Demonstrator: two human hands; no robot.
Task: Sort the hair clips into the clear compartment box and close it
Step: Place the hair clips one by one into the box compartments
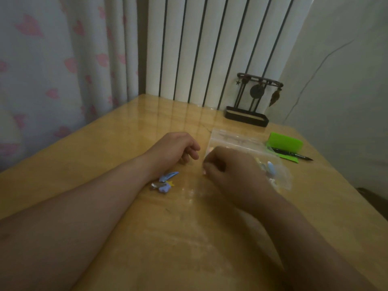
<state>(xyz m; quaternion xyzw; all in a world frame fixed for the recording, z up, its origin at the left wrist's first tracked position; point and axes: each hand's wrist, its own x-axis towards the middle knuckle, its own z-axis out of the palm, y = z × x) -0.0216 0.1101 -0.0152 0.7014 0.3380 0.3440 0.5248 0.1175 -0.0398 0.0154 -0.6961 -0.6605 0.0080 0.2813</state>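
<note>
Sorting looks half done: a few hair clips (164, 182) lie on the counter (105, 143) by the left hand (176, 147), its grip loosely curled and empty, while the right hand (231, 166), grip curled on I cannot tell what, rests at the clear box (235, 139), so next those clips need carrying right.

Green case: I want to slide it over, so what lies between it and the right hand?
Head view: a clear plastic bag holding a blue clip lies between the right hand and the green case.

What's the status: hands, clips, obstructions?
Left hand loosely curled, empty. Right hand curled at clear bag, grip unclear. Blue clips loose on table; more in bag.
</note>
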